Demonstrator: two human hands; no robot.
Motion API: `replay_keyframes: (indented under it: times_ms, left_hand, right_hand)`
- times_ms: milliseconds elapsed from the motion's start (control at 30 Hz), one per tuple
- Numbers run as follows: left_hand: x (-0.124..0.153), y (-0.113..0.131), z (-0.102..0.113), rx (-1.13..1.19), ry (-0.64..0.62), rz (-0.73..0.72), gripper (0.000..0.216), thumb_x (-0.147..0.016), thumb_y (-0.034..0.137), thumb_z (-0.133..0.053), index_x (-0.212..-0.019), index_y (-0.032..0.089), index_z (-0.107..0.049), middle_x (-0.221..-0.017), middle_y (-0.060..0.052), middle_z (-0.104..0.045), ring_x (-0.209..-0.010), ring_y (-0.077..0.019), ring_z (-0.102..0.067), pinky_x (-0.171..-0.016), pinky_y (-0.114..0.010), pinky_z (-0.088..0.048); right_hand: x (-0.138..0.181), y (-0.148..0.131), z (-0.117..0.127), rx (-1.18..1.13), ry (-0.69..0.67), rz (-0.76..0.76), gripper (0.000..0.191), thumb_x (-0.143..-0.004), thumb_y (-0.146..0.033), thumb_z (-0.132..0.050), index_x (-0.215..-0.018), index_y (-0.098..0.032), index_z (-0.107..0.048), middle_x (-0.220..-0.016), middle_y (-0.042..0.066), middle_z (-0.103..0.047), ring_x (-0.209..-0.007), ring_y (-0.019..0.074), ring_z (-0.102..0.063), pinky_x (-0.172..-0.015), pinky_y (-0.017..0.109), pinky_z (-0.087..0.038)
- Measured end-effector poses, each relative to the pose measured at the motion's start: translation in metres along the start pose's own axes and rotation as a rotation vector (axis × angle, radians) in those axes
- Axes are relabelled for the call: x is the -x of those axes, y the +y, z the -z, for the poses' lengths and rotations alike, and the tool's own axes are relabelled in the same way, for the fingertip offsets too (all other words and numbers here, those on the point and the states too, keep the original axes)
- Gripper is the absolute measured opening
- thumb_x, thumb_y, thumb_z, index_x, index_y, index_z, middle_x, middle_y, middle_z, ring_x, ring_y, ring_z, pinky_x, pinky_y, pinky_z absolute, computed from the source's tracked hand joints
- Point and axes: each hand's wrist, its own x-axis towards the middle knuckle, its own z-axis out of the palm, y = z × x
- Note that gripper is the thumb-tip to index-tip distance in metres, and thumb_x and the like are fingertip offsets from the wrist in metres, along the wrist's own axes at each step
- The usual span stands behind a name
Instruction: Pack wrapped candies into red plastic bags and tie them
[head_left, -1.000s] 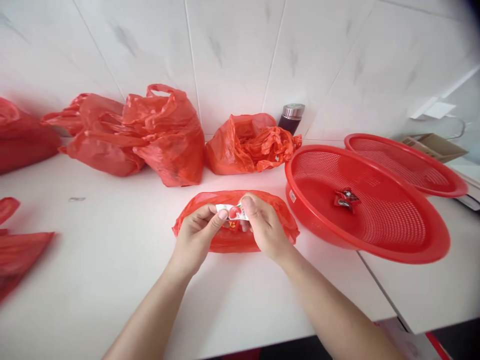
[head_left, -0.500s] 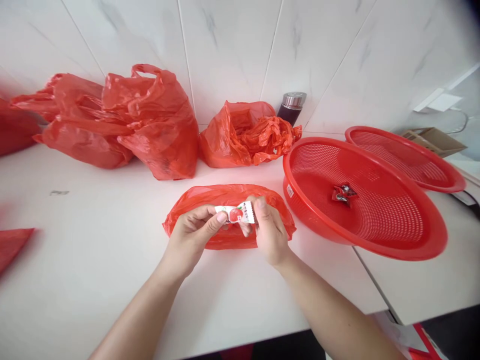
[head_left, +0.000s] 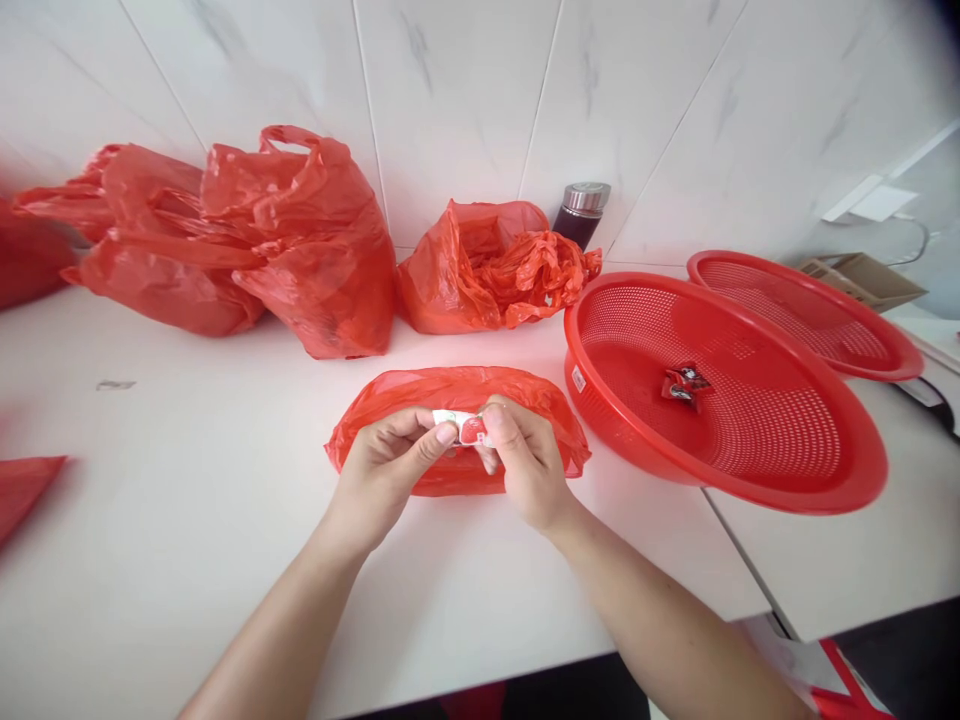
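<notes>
A small wrapped candy, white with a red fruit printed on it, is held between both hands. My left hand pinches its left end between thumb and fingers. My right hand has closed over its right end, thumb on top, and covers that end of the wrapper. Directly beneath the hands a red plastic bag lies on the white table; what it contains is hidden.
Several red plastic bags stand along the tiled wall, beside a dark flask with a metal lid. To the right, a red perforated basin holds a few small packets. Another red basin and a brown box are behind it.
My right hand has moved slightly left and gripped the candy's right end, covering the serrated wrapper edge that showed before. My left hand keeps its pinch.
</notes>
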Motion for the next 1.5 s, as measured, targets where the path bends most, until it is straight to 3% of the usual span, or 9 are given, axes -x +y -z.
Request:
replay_keyframes:
  times_ms: [333, 533, 733, 933, 1067, 1300, 1500]
  left_hand:
    - [0.001, -0.001, 0.002, 0.022, -0.036, 0.034, 0.017, -0.089, 0.037, -0.065, -0.089, 0.022, -0.074, -0.089, -0.001, -0.072, -0.086, -0.0151, -0.063, -0.086, -0.028, -0.048]
    - [0.001, 0.003, -0.002, 0.037, -0.124, 0.029, 0.016, -0.091, 0.035, -0.063, -0.085, 0.023, -0.073, -0.086, 0.0, -0.071, -0.08, -0.0119, -0.063, -0.072, -0.02, -0.047]
    - [0.003, 0.007, -0.003, 0.061, -0.16, 0.002, 0.015, -0.091, 0.03, -0.062, -0.083, 0.019, -0.07, -0.078, 0.0, -0.071, -0.071, -0.0094, -0.062, -0.071, -0.019, -0.047]
    - [0.003, 0.01, -0.006, 0.002, -0.108, -0.04, 0.016, -0.09, 0.03, -0.064, -0.078, 0.019, -0.065, -0.08, -0.001, -0.073, -0.077, -0.0135, -0.066, -0.074, -0.024, -0.05]
    - [0.004, 0.009, -0.007, -0.108, 0.0, -0.093, 0.007, -0.084, 0.025, -0.071, -0.078, 0.021, -0.069, -0.075, 0.001, -0.07, -0.076, -0.013, -0.066, -0.072, -0.022, -0.051]
    - [0.004, 0.006, -0.007, -0.023, -0.059, -0.081, 0.005, -0.083, 0.024, -0.072, -0.079, 0.024, -0.072, -0.073, 0.004, -0.068, -0.073, -0.0104, -0.064, -0.072, -0.02, -0.052]
    - [0.005, 0.005, -0.008, -0.016, -0.028, -0.072, 0.006, -0.077, 0.022, -0.077, -0.077, 0.022, -0.072, -0.074, 0.003, -0.07, -0.075, -0.0129, -0.067, -0.072, -0.021, -0.053]
  right_hand:
    - [0.0, -0.005, 0.001, 0.096, 0.02, 0.015, 0.039, -0.101, -0.035, -0.043, -0.066, -0.02, -0.045, -0.056, -0.005, -0.041, -0.05, 0.0081, -0.039, -0.051, 0.024, -0.033]
    - [0.0, -0.004, -0.001, 0.119, -0.015, -0.012, 0.044, -0.1, -0.039, -0.045, -0.061, -0.021, -0.036, -0.054, -0.005, -0.034, -0.049, 0.0084, -0.034, -0.048, 0.026, -0.028]
    - [0.003, 0.0, -0.002, 0.008, -0.037, -0.071, 0.048, -0.101, -0.047, -0.039, -0.062, -0.021, -0.037, -0.055, -0.004, -0.038, -0.051, 0.0101, -0.036, -0.051, 0.027, -0.031]
    - [0.003, 0.001, -0.002, -0.011, -0.016, -0.058, 0.052, -0.101, -0.053, -0.033, -0.06, -0.021, -0.038, -0.055, -0.002, -0.04, -0.052, 0.0118, -0.04, -0.052, 0.029, -0.033]
    - [0.0, 0.0, -0.001, 0.045, 0.018, -0.062, 0.047, -0.097, -0.051, -0.047, -0.063, -0.021, -0.037, -0.057, -0.004, -0.035, -0.052, 0.0102, -0.036, -0.052, 0.028, -0.03]
    - [0.001, -0.001, -0.001, 0.081, -0.015, -0.038, 0.043, -0.1, -0.044, -0.044, -0.065, -0.021, -0.038, -0.059, -0.005, -0.033, -0.05, 0.0085, -0.034, -0.049, 0.026, -0.028]
    - [0.002, -0.003, -0.001, 0.124, -0.025, 0.001, 0.04, -0.101, -0.041, -0.042, -0.067, -0.02, -0.04, -0.061, -0.005, -0.035, -0.052, 0.0083, -0.035, -0.049, 0.025, -0.03]
